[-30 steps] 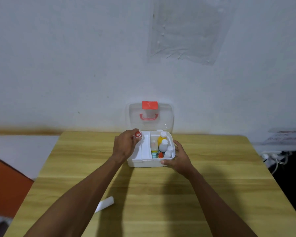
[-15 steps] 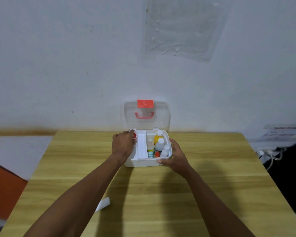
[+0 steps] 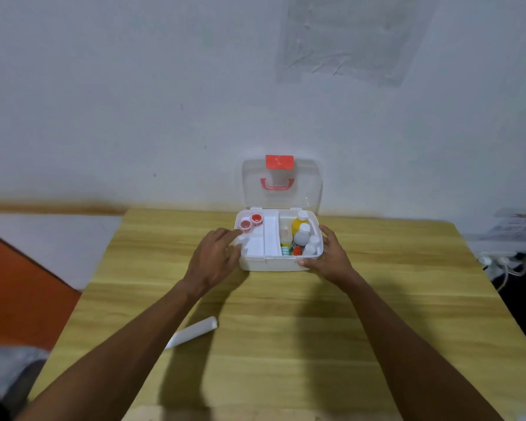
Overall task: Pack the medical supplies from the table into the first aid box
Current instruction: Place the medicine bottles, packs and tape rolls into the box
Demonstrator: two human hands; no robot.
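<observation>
Since the white plastic first aid box (image 3: 274,264) already holds two small red-capped vials (image 3: 245,223) in its left compartment and a yellow bottle (image 3: 298,226) plus white bottles (image 3: 302,237) in the right, packing looks nearly done. One white squeeze tube (image 3: 192,332) lies on the wooden tabletop (image 3: 377,299), well apart from the box, not yet packed; the clear lid (image 3: 304,189) stands open. Left hand (image 3: 214,259) is loose and empty just beside the box's left wall, and right hand (image 3: 331,258) grips its right front corner.

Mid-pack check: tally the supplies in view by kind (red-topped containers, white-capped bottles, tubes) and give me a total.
Red-topped containers, in the first aid box: 3
White-capped bottles, in its right compartment: 3
White tube, loose on the table: 1
Total: 7
</observation>
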